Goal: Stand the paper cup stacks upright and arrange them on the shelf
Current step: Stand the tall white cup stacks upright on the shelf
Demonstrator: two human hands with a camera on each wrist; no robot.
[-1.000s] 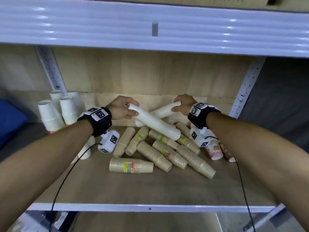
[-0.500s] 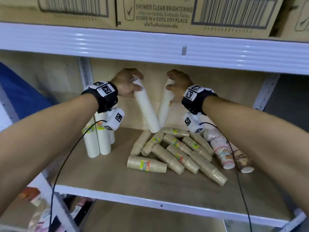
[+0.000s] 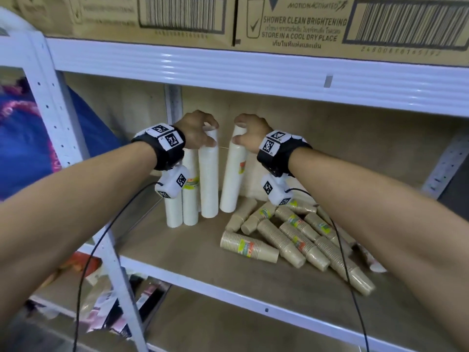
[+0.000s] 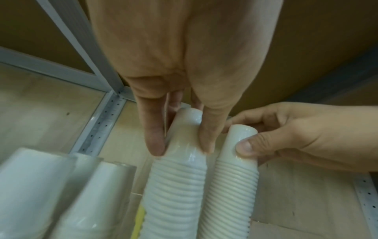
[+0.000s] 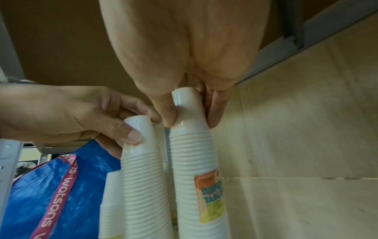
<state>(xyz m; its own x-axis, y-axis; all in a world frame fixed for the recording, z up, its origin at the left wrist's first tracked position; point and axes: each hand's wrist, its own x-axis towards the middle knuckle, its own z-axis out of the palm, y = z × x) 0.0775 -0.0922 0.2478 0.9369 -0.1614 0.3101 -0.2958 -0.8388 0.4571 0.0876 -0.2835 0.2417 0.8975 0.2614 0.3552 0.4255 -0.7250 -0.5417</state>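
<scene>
Nearest the shelf front edge, brown cup stacks lie on their sides in a heap, right of centre. Behind them, left hand pinches top of a white cup stack, standing upright. Right hand pinches top of another white stack, tilted slightly, base on shelf. Two standing white stacks just left, near the back wall.

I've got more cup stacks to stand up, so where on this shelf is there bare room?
Bare board lies along the shelf's front edge, in front of the upright white stacks. More shows along the back wall, behind the brown cup stacks. Those lying brown stacks crowd the right half.
</scene>
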